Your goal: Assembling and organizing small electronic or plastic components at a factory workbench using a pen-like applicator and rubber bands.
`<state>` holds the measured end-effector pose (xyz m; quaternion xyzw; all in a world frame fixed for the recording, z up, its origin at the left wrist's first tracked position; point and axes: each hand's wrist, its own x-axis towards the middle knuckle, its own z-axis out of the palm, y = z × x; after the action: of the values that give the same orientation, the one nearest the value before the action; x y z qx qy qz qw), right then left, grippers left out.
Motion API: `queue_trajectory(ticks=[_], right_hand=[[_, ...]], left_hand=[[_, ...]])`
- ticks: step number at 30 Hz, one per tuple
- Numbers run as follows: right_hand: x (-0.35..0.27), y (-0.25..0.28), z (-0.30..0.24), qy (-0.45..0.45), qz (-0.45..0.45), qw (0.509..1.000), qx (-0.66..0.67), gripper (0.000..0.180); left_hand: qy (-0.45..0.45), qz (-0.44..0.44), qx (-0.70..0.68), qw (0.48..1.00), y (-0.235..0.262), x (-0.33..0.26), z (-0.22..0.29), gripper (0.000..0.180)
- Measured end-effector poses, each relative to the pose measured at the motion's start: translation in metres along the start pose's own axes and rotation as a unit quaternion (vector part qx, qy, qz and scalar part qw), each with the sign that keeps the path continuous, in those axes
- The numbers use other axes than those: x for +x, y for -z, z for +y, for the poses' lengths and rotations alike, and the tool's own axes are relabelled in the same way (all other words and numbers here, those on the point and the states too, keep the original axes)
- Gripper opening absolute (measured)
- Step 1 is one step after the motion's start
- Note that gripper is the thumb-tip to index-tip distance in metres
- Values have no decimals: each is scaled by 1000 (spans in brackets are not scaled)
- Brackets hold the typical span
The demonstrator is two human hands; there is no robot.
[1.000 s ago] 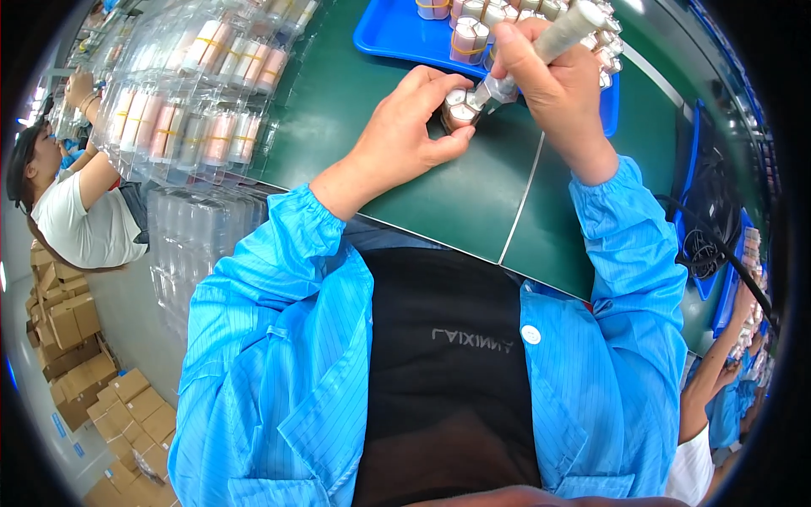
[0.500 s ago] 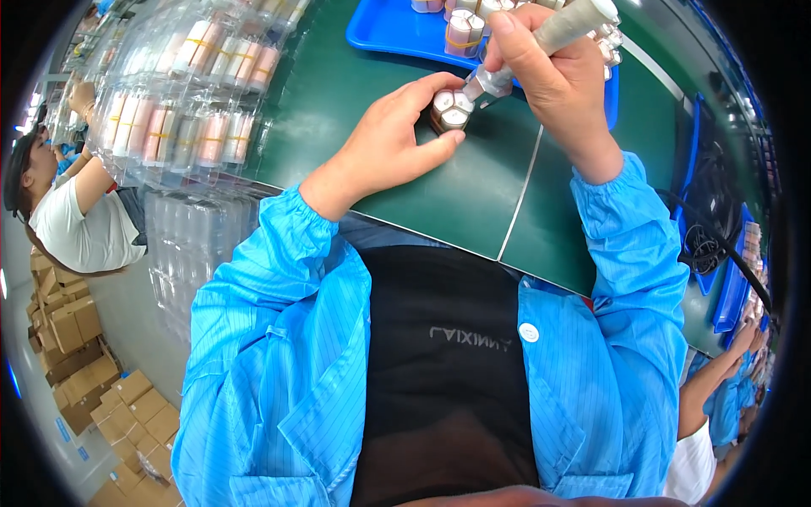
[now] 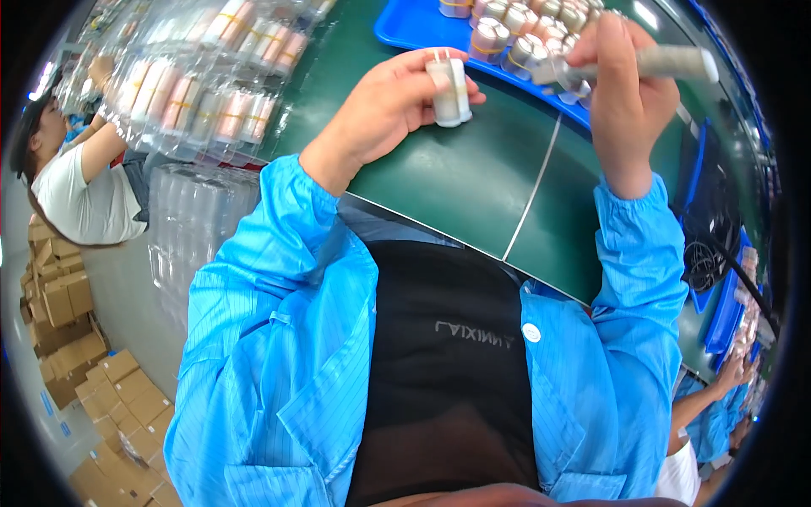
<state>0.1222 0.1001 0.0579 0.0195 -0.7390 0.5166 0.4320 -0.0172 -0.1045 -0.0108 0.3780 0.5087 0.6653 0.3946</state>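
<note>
My left hand (image 3: 384, 106) grips a small silver cylinder (image 3: 449, 89) with two thin pins on top, held upright above the green mat (image 3: 473, 182). My right hand (image 3: 621, 93) is closed around a grey pen-shaped tool (image 3: 667, 63), its tip pointing left over the blue tray (image 3: 405, 25). The tool tip is apart from the cylinder. Several similar silver and copper-coloured cylinders (image 3: 507, 34) stand in that tray.
Clear plastic blister trays (image 3: 198, 76) filled with cylinders are stacked at the left of the bench. A person in a white top (image 3: 80, 190) works at far left. Cardboard boxes (image 3: 68, 338) lie on the floor. More blue trays (image 3: 726, 313) and another worker's hands are at right.
The tool tip has come off the cylinder and my right hand has moved right and up. My left hand has turned the cylinder upright and shifted slightly left.
</note>
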Motion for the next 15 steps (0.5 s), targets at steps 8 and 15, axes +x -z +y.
queue_trajectory(ticks=[8,15], right_hand=[[-49,-51,3,361,-341,808,-318,26],[-58,-56,-7,339,-372,802,-323,33]], left_hand=[[32,-63,-398,915,20,-21,33,62],[-341,346,407,774,50,-111,163,49]])
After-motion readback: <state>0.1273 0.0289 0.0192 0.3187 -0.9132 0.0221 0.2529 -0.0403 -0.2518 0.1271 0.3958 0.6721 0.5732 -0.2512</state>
